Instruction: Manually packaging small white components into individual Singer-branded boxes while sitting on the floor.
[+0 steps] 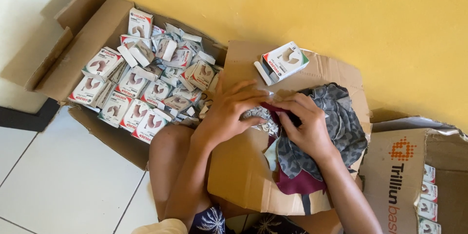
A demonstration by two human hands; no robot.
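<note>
both hands meet at frame centre: left hand [229, 112] and right hand [304, 127] pinch a small pale piece [258, 116] over grey patterned cloth [336, 122] on a cardboard sheet [243, 175]. it could slip into the folds; the small white box [283, 61] above looks easily knocked.

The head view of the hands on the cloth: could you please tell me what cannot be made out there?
- What the left hand and right hand pinch: their fingers hide it.
- Whether the small white box on the cardboard sheet is full: flap open, inside unseen.
- The carton at right: cut by the frame edge.
- The cloth underside: folded under.
</note>
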